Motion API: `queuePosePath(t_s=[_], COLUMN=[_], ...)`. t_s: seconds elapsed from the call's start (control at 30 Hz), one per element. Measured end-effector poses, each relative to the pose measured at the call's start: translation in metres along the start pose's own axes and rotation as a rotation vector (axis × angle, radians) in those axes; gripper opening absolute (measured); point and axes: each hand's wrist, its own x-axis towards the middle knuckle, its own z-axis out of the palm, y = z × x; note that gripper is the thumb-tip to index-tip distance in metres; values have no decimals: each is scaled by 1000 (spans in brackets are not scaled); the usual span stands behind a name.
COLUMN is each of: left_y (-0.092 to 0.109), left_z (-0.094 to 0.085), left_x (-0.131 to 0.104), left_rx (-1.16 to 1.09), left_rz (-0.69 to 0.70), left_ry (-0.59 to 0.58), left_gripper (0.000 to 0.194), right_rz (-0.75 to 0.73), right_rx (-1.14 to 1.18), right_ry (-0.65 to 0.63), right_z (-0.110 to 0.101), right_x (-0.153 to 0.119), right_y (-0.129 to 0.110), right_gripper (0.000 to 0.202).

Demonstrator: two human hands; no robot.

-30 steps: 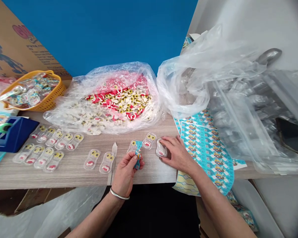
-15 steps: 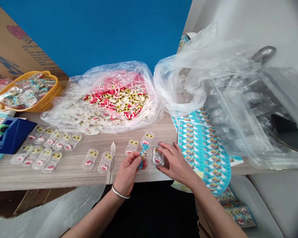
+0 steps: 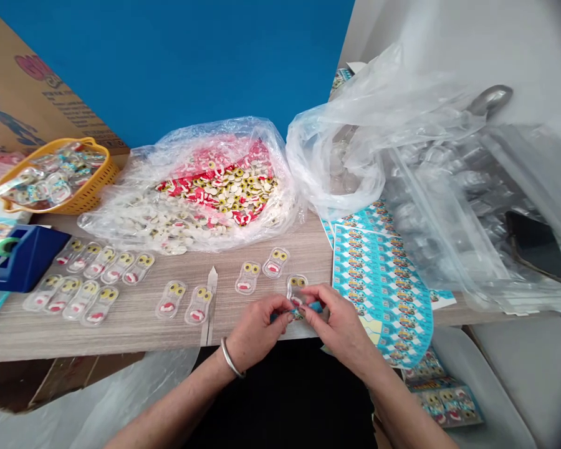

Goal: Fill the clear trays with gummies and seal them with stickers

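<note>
My left hand (image 3: 262, 325) pinches one end of a blue printed sticker (image 3: 298, 313) between thumb and fingers. Closed on the sticker's other end is my right hand (image 3: 337, 317). The sticker is stretched sideways over the lower part of a clear plastic case (image 3: 297, 282), which lies on the table with two yellow eye pieces inside. My fingers partly hide the case's lower half. Just beyond my hands lie two more clear cases, one case (image 3: 248, 278) and another case (image 3: 276, 262), each with yellow eyes and a red-and-white mouth piece.
Sticker sheets (image 3: 378, 280) lie at the right, beside a large plastic bag (image 3: 430, 206) of clear cases and a phone (image 3: 540, 246). A bag of eye and mouth pieces (image 3: 243, 187) sits behind. Leftward are filled cases (image 3: 100, 305), a tape dispenser (image 3: 30, 255) and a yellow basket (image 3: 81, 196).
My left hand has moved right, bringing the sticker over the case. My right hand has let go of the case's side and taken the sticker's other end.
</note>
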Motion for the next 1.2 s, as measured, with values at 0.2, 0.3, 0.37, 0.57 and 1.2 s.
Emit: queuePosePath(t_s=[0.2, 0.3, 0.37, 0.57, 1.2], left_y=[-4, -3, -1, 4, -3], left_z=[-4, -9, -12, -12, 13], left_x=[8, 17, 26, 45, 49], left_rx=[57, 45, 84, 136, 758], left_rz=[8, -23, -16, -17, -2], left_ry=[-8, 58, 83, 93, 164], left_gripper=[33, 55, 45, 7, 7], right_rz=[156, 201, 229, 273, 266], right_rx=[79, 86, 110, 131, -307], right_ry=[37, 61, 34, 12, -135], right_z=[8, 7, 6, 7, 14], right_x=[-6, -1, 6, 28, 45], right_y=[10, 15, 18, 31, 33], right_gripper=[11, 13, 15, 15, 18])
